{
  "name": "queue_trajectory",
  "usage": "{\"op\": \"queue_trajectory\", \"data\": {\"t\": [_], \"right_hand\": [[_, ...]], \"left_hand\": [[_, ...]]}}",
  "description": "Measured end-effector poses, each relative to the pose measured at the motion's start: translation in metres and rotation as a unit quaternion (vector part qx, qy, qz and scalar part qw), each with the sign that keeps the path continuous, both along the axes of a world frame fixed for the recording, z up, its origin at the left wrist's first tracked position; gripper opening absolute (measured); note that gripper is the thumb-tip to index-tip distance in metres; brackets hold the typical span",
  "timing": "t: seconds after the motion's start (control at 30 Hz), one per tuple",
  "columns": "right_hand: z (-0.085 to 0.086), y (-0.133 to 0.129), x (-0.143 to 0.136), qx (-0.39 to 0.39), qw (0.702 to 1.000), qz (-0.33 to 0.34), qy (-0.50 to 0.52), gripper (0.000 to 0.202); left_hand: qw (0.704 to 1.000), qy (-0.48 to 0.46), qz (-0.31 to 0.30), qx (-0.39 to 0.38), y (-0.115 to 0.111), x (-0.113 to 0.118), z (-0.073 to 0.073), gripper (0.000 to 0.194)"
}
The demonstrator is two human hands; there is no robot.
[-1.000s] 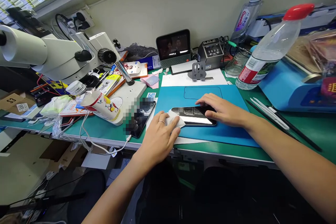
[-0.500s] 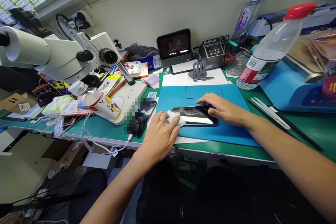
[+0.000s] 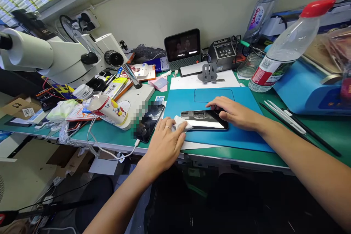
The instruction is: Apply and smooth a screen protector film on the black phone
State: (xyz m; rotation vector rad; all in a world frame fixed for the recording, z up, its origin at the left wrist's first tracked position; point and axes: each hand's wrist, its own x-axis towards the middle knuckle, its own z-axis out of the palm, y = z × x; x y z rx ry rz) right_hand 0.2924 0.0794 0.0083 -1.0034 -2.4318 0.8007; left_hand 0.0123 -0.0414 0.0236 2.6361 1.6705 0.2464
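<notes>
A black smartphone (image 3: 204, 120) lies flat on a blue mat (image 3: 244, 98), its glossy face reflecting light. My left hand (image 3: 168, 139), with a ring on one finger, is closed on a crumpled white wipe (image 3: 179, 123) at the phone's left end. My right hand (image 3: 233, 112) rests over the phone's right end, fingers curved along its far edge and thumb on the near side. Left of my left hand lies a second dark phone (image 3: 149, 124), partly pixelated, with a white cable plugged in.
A microscope (image 3: 63, 58) and a tilted drink bottle (image 3: 109, 109) stand at left. A smart display (image 3: 183, 49) leans by the wall. At right are a red-capped water bottle (image 3: 276, 62), white and black tweezers (image 3: 287, 119) and a blue machine (image 3: 296, 95). The table's front edge is close.
The view has shifted very slightly. My left hand and the wipe have moved a little to the left relative to the phone; my right hand stays at its right end.
</notes>
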Motion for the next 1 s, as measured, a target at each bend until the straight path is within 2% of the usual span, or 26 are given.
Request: {"op": "queue_trajectory", "data": {"t": [0.57,1.0], "right_hand": [[-0.001,0.0011,0.0002,0.019,1.0,0.004,0.008,0.085],[0.0011,0.0001,-0.001,0.005,1.0,0.005,0.016,0.09]], "left_hand": [[1.0,0.004,-0.005,0.018,0.0029,0.0035,0.0002,0.044],[1.0,0.006,-0.001,0.011,0.0013,0.0046,0.0007,0.044]]}}
